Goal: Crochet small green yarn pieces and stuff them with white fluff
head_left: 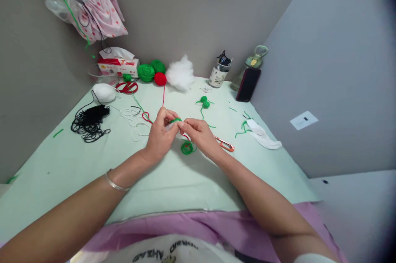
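My left hand [161,133] and my right hand [198,133] meet over the middle of the table. Between their fingertips is a small green and white yarn piece [175,120], mostly covered by the fingers. The left thumb and fingers are closed around it, while the right thumb and forefinger pinch at its right edge. A red strand shows just under the right fingers. Below them on the table lies a loose coil of green yarn [187,148]. An orange-handled tool [225,144], perhaps thread snips, rests beside my right wrist, partly hidden by it.
Black yarn [91,123], a white yarn ball [104,92] and red scissors [127,87] lie left. Along the back are a tissue box [119,67], green balls [146,72], a red ball [160,78], white stuffing [180,74], a cup [219,76] and a phone [248,85].
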`<control>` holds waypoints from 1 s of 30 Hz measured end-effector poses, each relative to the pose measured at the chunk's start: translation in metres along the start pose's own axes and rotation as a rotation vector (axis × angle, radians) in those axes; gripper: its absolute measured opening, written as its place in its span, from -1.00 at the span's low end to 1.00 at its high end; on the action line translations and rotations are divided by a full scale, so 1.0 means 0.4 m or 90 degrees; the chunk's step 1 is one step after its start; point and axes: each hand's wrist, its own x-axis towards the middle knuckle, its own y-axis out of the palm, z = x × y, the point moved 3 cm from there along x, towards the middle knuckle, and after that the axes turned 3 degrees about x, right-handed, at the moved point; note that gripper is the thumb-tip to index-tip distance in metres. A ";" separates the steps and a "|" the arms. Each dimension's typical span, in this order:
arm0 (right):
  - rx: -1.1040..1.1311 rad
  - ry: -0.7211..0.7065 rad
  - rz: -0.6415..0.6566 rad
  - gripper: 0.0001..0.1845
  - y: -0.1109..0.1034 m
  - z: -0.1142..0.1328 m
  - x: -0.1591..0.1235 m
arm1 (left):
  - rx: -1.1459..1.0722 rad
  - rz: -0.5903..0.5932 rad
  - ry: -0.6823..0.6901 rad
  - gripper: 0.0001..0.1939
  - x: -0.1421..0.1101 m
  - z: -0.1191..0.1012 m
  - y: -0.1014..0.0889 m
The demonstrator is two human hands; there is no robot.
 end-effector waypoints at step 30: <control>-0.043 -0.014 0.002 -0.57 -0.010 -0.009 -0.003 | -0.079 0.057 -0.133 -0.72 -0.005 0.003 -0.005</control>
